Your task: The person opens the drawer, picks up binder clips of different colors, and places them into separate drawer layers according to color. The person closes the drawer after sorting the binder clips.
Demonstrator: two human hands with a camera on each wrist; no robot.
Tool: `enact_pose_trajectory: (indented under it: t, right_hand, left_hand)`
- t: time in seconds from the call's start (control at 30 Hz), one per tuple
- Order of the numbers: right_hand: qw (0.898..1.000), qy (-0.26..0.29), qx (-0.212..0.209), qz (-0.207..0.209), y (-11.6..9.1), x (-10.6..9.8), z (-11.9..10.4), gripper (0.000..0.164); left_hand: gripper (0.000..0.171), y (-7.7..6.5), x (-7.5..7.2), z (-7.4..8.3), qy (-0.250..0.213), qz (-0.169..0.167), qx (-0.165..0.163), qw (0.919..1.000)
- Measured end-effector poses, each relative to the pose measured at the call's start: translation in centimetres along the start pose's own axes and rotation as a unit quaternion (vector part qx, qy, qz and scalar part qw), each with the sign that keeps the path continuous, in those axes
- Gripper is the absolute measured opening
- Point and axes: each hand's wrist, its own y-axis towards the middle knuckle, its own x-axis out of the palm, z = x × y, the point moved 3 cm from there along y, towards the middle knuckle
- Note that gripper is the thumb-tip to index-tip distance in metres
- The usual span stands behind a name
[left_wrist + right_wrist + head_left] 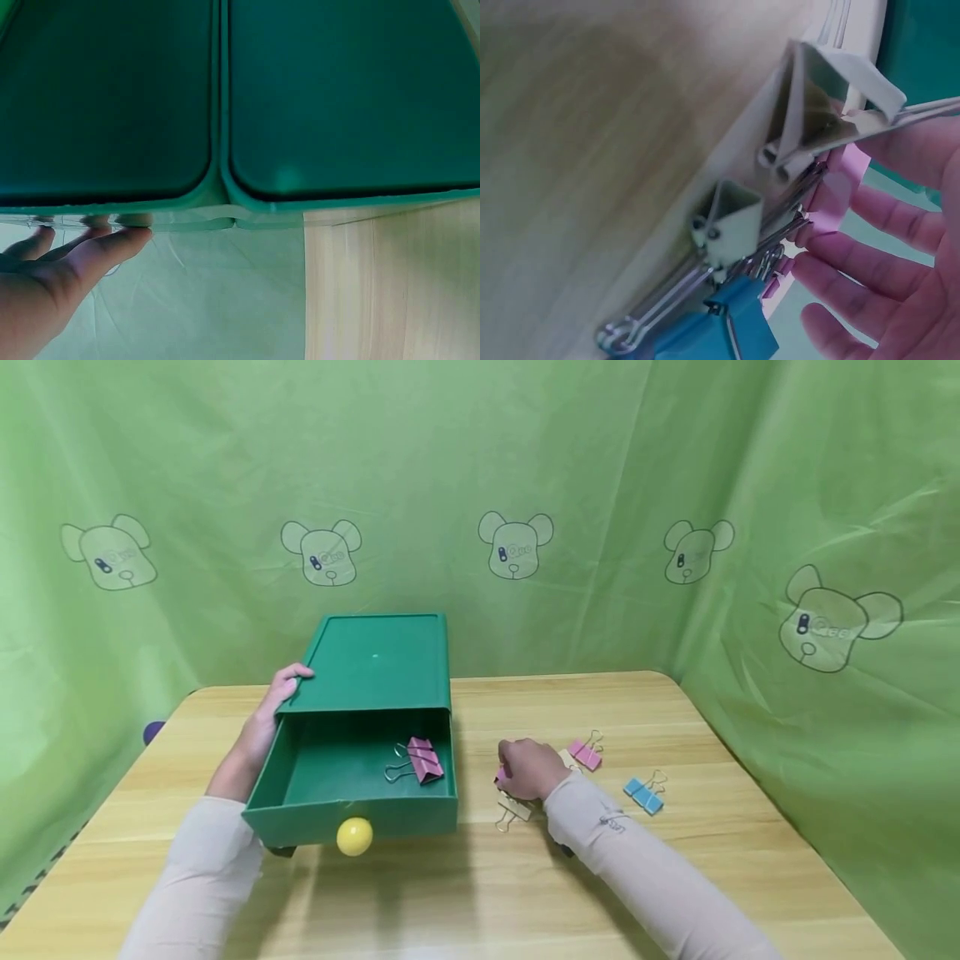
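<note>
My left hand (258,731) lies along the left side of a green drawer box (375,664), its fingers extended against the wall. The left wrist view shows these fingers (105,255) nearly straight at the box. The box's drawer (300,823) is pulled out, and a pink binder clip (425,760) lies inside at the right. To the right of the box, my right hand (534,768) pinches another pink binder clip (838,191) close to the tabletop. A cream binder clip (514,805) is just below that hand, and a second cream clip (568,759) lies behind it.
Farther right on the wooden table (750,877) lie a pink binder clip (585,755) and a blue binder clip (644,796). A yellow knob (355,836) sticks out from the drawer front. Green curtains (420,460) with printed animal heads hang behind and beside the table.
</note>
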Motion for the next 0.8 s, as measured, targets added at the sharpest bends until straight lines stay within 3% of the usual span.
enact_pose_trajectory:
  t: [0.33, 0.8]
  right_hand:
    - [0.998, 0.058, -0.005, 0.034, -0.4, -0.8, -0.3, 0.022]
    - [0.992, 0.105, -0.009, 0.071, -0.7, -1.6, -0.1, 0.035]
  left_hand:
    - [0.022, -0.1, 0.0, 0.2, -0.006, 0.001, 0.001, 1.0]
    - [0.022, -0.1, 0.0, 0.1, -0.001, 0.003, 0.002, 1.0]
